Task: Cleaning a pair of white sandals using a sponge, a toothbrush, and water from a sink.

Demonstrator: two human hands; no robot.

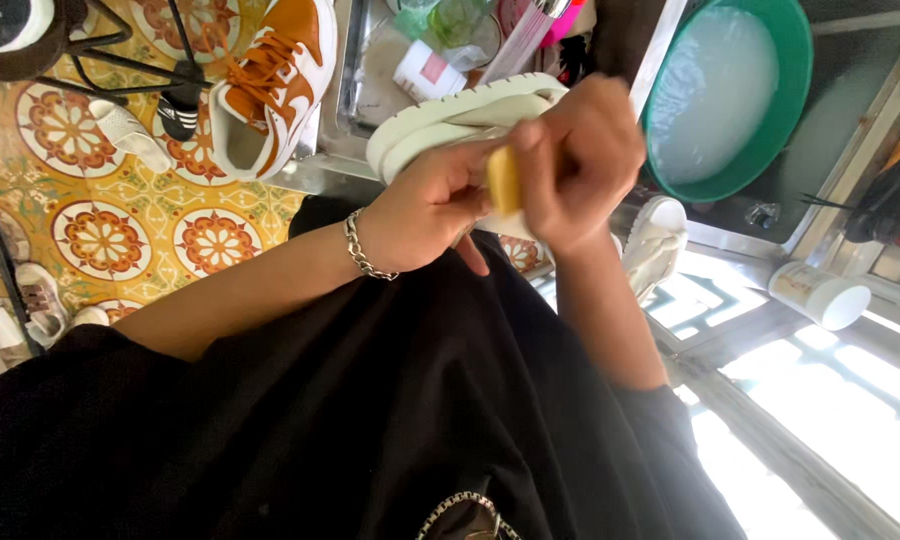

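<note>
Green basin (795, 60) of cloudy water, worktop's far corner. White thick-soled shoe (450, 120) held over near edge, left hand (425, 210) gripping it. Right hand (580, 165) closed on yellow sponge (503, 180), pressed to sole: scrubbing step, seemingly; next stroke needs firm counter-hold.

White shoe (450, 115), yellow sponge (503, 180), green basin (785, 120), orange-and-white sneaker (275, 80), medallion-patterned yellow floor (100, 240)

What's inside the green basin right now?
The green basin holds cloudy, whitish water. Nothing floats on it; the murk hides anything sunk below, and the picture's top edge crops the rim.
</note>
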